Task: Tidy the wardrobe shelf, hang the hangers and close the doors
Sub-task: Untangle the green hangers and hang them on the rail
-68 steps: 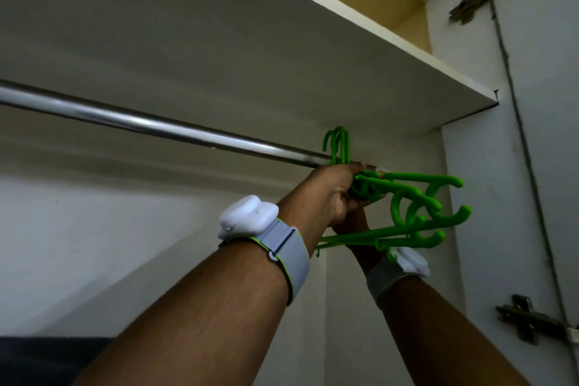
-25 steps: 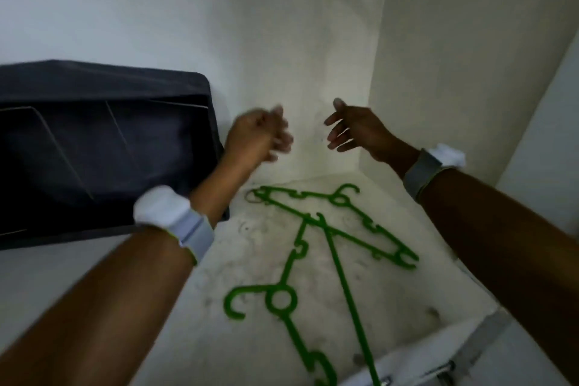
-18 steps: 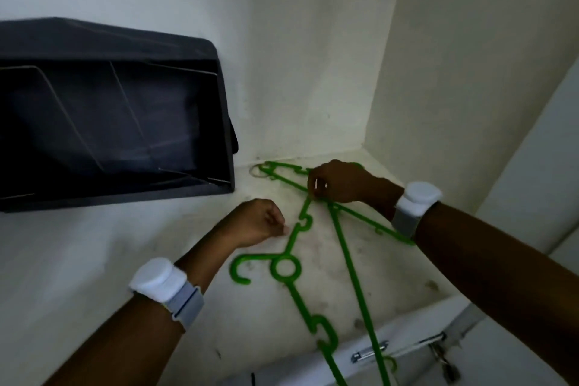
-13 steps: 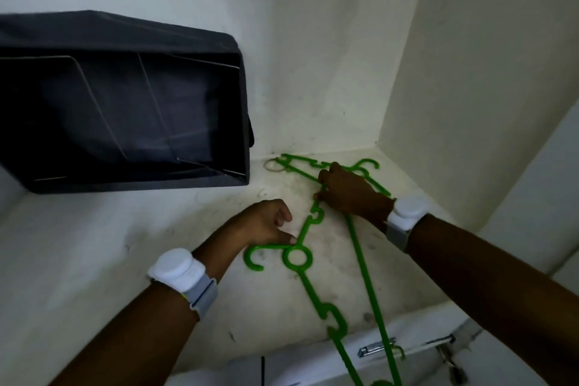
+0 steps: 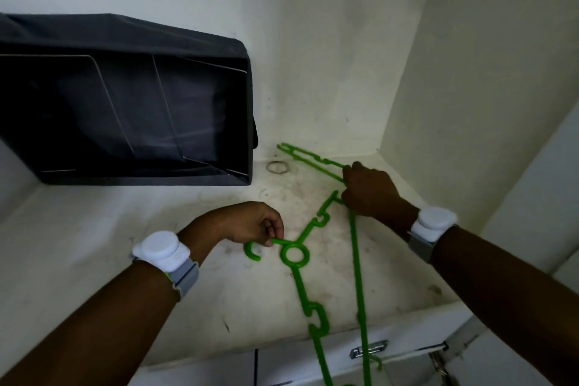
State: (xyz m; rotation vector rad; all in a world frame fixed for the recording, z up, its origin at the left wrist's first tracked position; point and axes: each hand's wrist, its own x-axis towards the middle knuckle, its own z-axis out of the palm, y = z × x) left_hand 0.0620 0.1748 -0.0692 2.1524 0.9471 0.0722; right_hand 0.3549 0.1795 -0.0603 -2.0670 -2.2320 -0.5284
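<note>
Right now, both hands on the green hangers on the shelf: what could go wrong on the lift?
1. The two green hangers cross under the right hand; lifting may snag them together.
2. The left hand only pinches the hook; it could slip.
3. The hanger ends overhang the shelf edge and could catch the latch.

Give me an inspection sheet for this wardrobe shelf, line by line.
Surface: white shelf, scuffed and stained.
Job's things: two green hangers; near hanger overhangs the front edge, far hanger lies toward the back corner.
Clutter: dark fabric bin on its side; small ring beside it.
Hands: left hand pinches the near hanger's hook; right hand grips the far hanger.
Cables: nothing seen.
Surroundings: white walls; metal latch below.
</note>
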